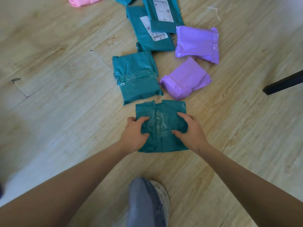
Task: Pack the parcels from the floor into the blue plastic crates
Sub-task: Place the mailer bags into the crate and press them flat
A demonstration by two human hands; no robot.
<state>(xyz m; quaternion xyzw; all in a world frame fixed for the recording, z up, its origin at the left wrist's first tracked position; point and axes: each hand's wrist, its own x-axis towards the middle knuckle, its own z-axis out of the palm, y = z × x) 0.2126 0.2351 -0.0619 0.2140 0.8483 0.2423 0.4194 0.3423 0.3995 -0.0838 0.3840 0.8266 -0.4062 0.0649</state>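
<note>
Both hands on one taped teal plastic parcel (161, 126), flat and squarish, with clear tape down its top face. Left hand (133, 133) grips its left edge and right hand (191, 130) its right edge, with curled digits pressing into the wrapping on top. Cannot tell whether the parcel rests on the pale wood-plank floor (65, 112) or is just clear of it.

Just beyond the grip, slightly left: a second teal taped parcel (137, 77). Beyond the grip to the right: a purple plastic parcel (185, 79), with another purple parcel (196, 43) past it. Farther out, two teal parcels with white printed labels overlap, the lower one (147, 36) under the upper one (162, 13). A pink parcel (82, 0) lies far beyond, to the left.

Nearer than the grip: a blue denim trouser leg (144, 202) over a light shoe (162, 192). Well right of the grip: a black bar (283, 82), blurred.
</note>
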